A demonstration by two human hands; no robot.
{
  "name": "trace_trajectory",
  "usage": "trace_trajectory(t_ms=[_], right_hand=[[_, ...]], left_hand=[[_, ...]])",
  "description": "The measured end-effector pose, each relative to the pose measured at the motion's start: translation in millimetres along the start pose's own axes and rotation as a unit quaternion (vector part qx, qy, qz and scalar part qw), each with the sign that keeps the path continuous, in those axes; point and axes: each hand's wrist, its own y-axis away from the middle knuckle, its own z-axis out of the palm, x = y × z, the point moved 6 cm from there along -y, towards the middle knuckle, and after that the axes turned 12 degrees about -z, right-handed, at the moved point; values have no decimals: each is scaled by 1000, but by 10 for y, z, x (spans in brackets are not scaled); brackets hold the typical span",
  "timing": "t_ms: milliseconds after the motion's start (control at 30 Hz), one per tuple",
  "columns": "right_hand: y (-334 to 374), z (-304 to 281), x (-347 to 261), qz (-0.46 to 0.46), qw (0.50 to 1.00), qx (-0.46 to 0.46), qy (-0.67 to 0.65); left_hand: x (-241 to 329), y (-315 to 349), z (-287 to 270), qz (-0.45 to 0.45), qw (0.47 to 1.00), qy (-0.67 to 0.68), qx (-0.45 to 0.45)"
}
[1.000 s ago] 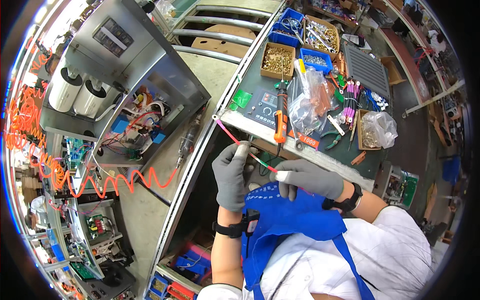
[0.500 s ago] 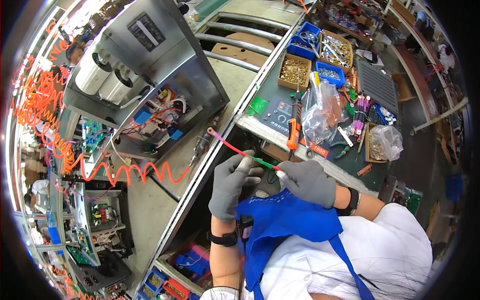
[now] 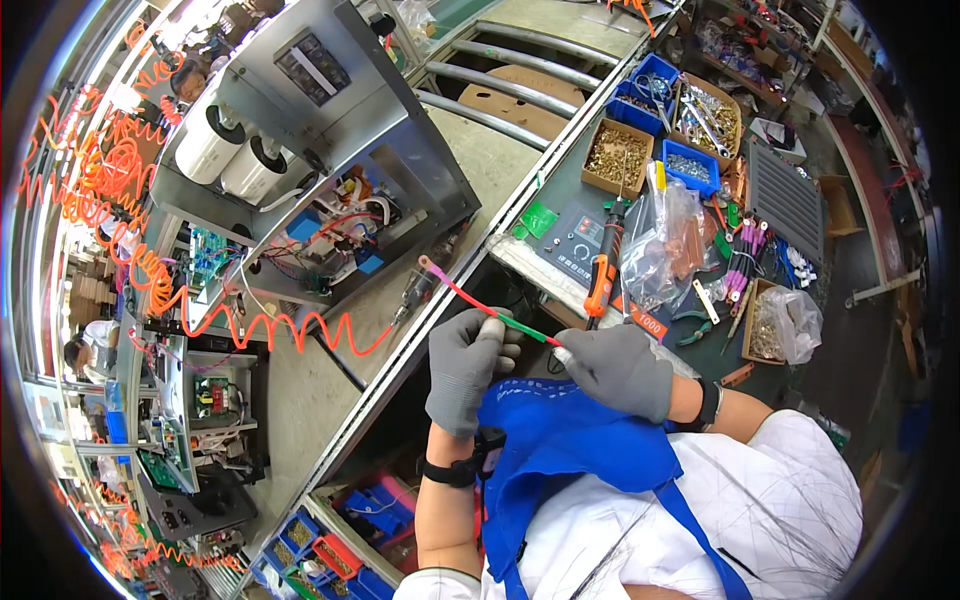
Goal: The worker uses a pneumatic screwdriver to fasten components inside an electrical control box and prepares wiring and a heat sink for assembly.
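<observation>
Cable [image 3: 524,328], slim, red-and-green, ring-ended, stretches before blue cloth apron [image 3: 580,440], pinched at 2 spots by grey-gloved left hand [image 3: 464,368] and grey-gloved right hand [image 3: 618,372], held apart; step looks like straightening or positioning, and next move probably calls for steady, even grip.

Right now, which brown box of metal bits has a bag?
The lowest box, with a clear bag over its edge; the upper two boxes have none.

A grey cabinet [image 3: 400,135] stands left, a coiled orange hose [image 3: 155,285] beside it. On the right counter [image 3: 568,188], an orange tool [image 3: 603,268] lies beside a plastic bag [image 3: 660,245], a blue bin [image 3: 690,168] beyond.
</observation>
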Motion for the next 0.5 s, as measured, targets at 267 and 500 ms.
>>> trace_trajectory(t_ms=[267,500], right_hand=[[-45,21,275,169,912,-58,-368],[-132,-36,289,96,945,-34,-310]], left_hand=[[52,-69,85,0,993,99,-59],[183,-10,193,58,963,231,-125]])
